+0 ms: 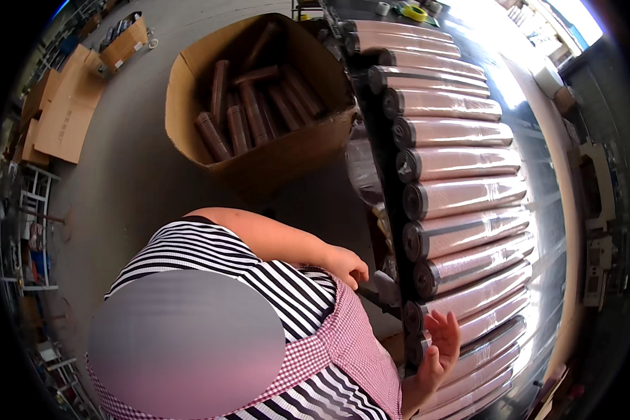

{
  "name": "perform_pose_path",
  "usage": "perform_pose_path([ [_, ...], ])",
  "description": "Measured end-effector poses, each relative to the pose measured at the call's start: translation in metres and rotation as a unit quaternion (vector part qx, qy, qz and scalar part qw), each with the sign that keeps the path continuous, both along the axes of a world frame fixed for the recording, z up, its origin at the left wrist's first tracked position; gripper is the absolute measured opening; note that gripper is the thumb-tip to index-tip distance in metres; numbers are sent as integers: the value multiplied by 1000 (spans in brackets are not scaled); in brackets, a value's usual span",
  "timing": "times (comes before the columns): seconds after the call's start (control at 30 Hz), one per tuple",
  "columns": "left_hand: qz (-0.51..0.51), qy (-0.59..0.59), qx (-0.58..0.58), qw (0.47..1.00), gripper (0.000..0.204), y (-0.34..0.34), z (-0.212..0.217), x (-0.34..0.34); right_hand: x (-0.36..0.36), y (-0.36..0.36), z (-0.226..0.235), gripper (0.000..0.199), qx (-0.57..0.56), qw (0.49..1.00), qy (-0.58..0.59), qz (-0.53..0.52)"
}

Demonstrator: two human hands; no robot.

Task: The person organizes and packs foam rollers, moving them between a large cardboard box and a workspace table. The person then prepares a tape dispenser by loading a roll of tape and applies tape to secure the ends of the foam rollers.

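A long row of plastic-wrapped rolls (462, 196), pinkish with dark round ends, lies side by side on the dark table (549, 245) in front of me. My right hand (437, 350) is raised over the near ends of the lower rolls, fingers up and apart, with nothing in it. Whether it touches a roll I cannot tell. My left hand (346, 264) hangs near the table edge by my apron (360, 322), its fingers loosely curled and nothing visible in them. A crumpled whitish piece (386, 287) is just past its fingertips.
A big open cardboard box (259, 164) with several dark reddish rolls (248, 112) inside stands on the floor beside the table. Yellow tape (414, 12) sits at the table's far end. Flattened cardboard (70, 112) and metal racks (38, 231) are at the left.
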State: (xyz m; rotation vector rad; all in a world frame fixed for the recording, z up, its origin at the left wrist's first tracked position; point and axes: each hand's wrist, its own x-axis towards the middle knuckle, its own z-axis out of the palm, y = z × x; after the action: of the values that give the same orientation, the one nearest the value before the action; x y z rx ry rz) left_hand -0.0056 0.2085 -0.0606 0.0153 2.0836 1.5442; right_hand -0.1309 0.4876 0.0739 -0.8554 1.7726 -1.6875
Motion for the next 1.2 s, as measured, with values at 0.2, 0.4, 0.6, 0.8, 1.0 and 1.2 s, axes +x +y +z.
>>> perform_pose_path([
  [0.2, 232, 10, 79, 970, 47, -136, -55, 89, 1, -229, -44, 68, 101, 963, -87, 233],
  [0.4, 497, 21, 115, 860, 40, -297, -117, 156, 16, -434, -118, 60, 221, 925, -110, 290],
  [0.6, 545, -36, 30, 837, 44, -429, -202, 199, 29, -611, -196, 56, 323, 882, -63, 338],
  [0.8, 579, -121, 20, 806, 51, -469, -304, 176, 5, -748, -372, 60, 459, 812, -15, 359],
  [1.0, 591, -163, 64, 788, 53, -494, -388, 130, -55, -812, -574, 62, 547, 765, 78, 331],
  [1.2, 624, -180, 48, 759, 59, -550, -492, 85, -71, -857, -652, 93, 354, 857, 370, 51],
])
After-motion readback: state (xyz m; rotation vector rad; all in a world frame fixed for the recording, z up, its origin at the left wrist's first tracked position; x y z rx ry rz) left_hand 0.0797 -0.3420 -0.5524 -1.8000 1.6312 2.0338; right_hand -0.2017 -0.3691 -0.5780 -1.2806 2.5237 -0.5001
